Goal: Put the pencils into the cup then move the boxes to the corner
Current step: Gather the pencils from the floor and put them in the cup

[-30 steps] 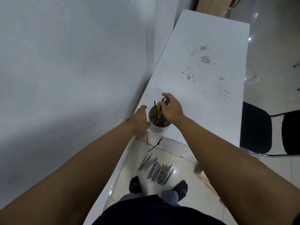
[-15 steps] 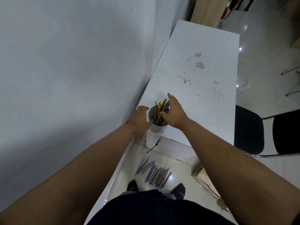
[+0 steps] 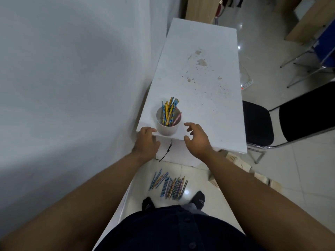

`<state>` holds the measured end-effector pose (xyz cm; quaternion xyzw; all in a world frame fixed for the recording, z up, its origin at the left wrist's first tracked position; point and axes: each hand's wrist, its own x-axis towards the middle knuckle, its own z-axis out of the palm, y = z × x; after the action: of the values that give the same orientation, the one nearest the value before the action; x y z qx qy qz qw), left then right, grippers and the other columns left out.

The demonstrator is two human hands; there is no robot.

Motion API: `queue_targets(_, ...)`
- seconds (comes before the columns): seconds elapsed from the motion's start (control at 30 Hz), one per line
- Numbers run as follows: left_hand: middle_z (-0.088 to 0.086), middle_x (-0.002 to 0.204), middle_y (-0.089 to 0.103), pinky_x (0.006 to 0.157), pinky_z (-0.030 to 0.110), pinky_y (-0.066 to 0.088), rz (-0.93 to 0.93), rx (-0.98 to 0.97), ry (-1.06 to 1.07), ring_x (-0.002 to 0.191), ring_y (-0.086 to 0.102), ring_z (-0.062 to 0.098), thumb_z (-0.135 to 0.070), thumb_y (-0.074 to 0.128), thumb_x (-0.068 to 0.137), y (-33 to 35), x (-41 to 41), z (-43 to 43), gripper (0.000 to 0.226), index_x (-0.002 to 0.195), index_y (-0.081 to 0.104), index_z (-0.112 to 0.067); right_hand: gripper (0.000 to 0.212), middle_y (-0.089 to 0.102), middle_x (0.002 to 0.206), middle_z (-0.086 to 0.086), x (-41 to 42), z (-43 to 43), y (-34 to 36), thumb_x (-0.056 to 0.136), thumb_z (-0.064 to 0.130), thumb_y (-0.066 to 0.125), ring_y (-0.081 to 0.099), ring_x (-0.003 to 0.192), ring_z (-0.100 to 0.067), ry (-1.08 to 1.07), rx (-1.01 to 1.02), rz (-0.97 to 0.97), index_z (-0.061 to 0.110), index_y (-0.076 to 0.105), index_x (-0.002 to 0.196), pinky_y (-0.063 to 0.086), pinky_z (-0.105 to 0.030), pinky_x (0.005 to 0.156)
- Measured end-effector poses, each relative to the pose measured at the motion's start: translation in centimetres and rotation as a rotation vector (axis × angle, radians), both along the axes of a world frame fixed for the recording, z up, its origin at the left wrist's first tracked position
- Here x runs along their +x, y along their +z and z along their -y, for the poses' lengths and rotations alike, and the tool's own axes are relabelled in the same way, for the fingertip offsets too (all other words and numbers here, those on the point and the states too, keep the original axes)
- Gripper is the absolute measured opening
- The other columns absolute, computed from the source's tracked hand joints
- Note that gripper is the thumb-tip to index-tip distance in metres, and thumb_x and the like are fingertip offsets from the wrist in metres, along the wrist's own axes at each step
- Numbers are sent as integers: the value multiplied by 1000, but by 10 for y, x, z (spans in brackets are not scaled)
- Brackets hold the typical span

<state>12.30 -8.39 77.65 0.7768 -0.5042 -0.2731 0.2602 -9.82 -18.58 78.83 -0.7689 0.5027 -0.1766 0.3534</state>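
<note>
A pale cup (image 3: 165,129) stands at the near left corner of the white table (image 3: 199,91), with several blue, yellow and pink pencils (image 3: 169,113) sticking up in it. My left hand (image 3: 146,142) rests at the table's corner just left of the cup, fingers loosely curled, holding nothing. My right hand (image 3: 196,139) hovers just right of the cup with fingers spread and empty. More pencils (image 3: 169,185) lie in a row on the floor by my feet. Small cardboard boxes (image 3: 233,160) lie on the floor under the table's right end, partly hidden by my right arm.
A white wall (image 3: 72,87) runs along the left of the table. A black chair (image 3: 272,122) stands to the right. A power strip (image 3: 247,84) lies on the tiled floor beyond, and a blue chair (image 3: 324,49) stands at far right.
My right hand has let go of the pencils in the cup and drawn back toward me. My left hand has slid off the cup's side. The view has pulled back.
</note>
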Motion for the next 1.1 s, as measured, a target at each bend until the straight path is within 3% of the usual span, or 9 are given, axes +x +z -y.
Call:
queue_targets(0.17,17,137,51,109,34,37,16,68,-28,130,47,33,-16,72,93,-19,-11,-29,43,133,61,-5,45,61,114,5,-36,-38,-14,96,16,62,60,96,-15,-43,75,-56,29,57,139,46,-28,81)
queue_targets(0.37,12,135,53,108,30,38,-54,91,-16,129,50,28,-14,68,95,-26,-34,-61,32,127,65,-13,44,63,110,5,-71,-71,-20,98,17,61,63,88,-10,-82,122,-93,30,56,139,51,-27,72)
queue_targets(0.47,10,133,52,108,30,40,-83,89,-6,126,53,26,-14,69,96,-25,-48,-80,31,126,64,-14,42,63,107,5,-89,-92,-24,98,16,61,65,84,-14,-124,181,-43,31,57,137,57,-33,73)
queue_targets(0.6,10,130,53,106,26,39,-71,90,7,123,54,25,-13,70,95,-26,-72,-115,30,125,65,-12,40,63,104,4,-121,-125,-31,98,13,60,65,78,-15,-140,242,-17,30,59,134,53,-28,67)
queue_targets(0.73,7,128,52,105,27,40,-66,105,11,119,54,23,-15,69,96,-29,-98,-149,30,126,64,-12,39,64,104,5,-153,-154,-36,98,16,60,66,82,-17,-170,283,-12,30,59,134,59,-37,75)
queue_targets(0.87,8,126,54,108,31,42,-35,83,-41,118,53,22,-13,69,97,-30,-118,-173,29,125,64,-12,37,65,104,2,-179,-181,-49,100,16,61,64,80,-15,-212,317,26,25,59,135,52,-29,71)
queue_targets(1.0,-2,120,52,104,23,37,-44,33,-41,116,51,13,-13,68,98,-32,-131,-196,27,124,65,-15,29,65,101,5,-188,-201,-59,103,35,60,62,90,-15,-245,319,11,27,61,131,43,-28,77)
queue_targets(1.1,-4,117,53,104,23,37,-53,55,-26,113,49,11,-15,67,99,-35,-139,-211,25,123,66,-18,32,65,104,6,-187,-215,-63,103,45,58,62,97,-15,-242,304,-3,28,61,130,45,-31,82)
